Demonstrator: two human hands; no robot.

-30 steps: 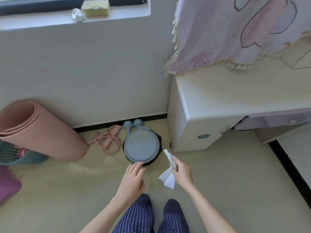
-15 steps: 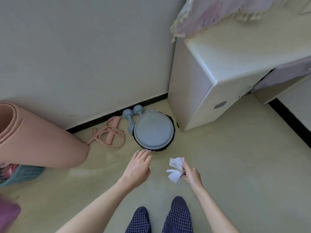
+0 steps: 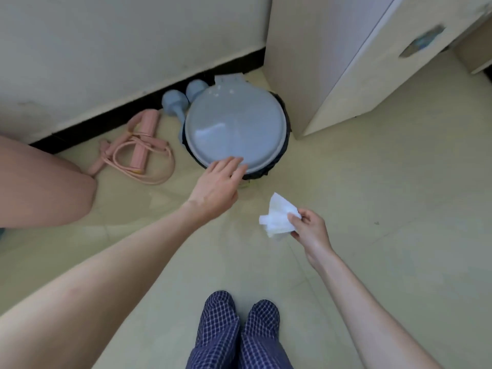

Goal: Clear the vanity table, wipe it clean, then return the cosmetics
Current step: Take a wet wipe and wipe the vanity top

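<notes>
A round bin with a grey-blue lid (image 3: 235, 126) and a black liner stands on the floor by the wall. Its lid is down. My left hand (image 3: 217, 187) reaches to the lid's near edge, fingers apart and touching the rim, holding nothing. My right hand (image 3: 310, 230) pinches a crumpled white wipe (image 3: 278, 218) between thumb and fingers, lower right of the bin and apart from it. The vanity table's cream side panel (image 3: 314, 57) rises just right of the bin; its top is out of view.
Two grey-blue dumbbells (image 3: 175, 102) lie behind the bin against the wall. A pink resistance band (image 3: 138, 145) lies left of the bin. A rolled pink mat (image 3: 40, 182) fills the left edge. My legs in checked trousers (image 3: 237, 331) are at the bottom.
The view has tilted down and closed in on the bin. My left hand has reached forward onto the lid's edge. My right hand still holds the wipe, now lower right.
</notes>
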